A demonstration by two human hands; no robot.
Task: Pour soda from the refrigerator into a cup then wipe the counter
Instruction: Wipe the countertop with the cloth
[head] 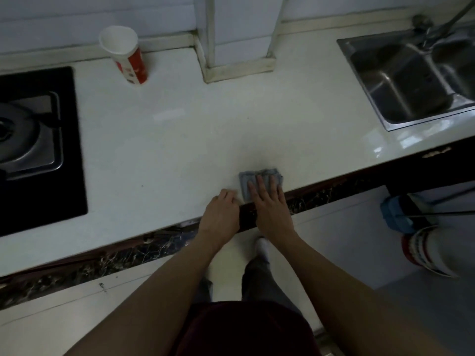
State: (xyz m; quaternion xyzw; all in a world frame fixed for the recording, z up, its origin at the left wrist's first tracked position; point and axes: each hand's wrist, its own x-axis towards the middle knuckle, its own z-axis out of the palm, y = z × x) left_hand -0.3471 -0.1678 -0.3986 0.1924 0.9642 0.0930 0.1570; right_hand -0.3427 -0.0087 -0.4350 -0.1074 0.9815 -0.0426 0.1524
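Note:
A folded grey cloth lies on the white counter close to its front edge. My right hand presses flat on the cloth with straight fingers. Just left of it, my left hand rests on the counter edge with its fingers curled under, holding nothing that I can see. A red and white paper cup stands at the back left of the counter; its inside is not visible.
A black gas hob with a steel pot on it fills the left side. A steel sink with a tap is set in at the right. A white wall column juts out at the back. Bags lie on the floor at the right.

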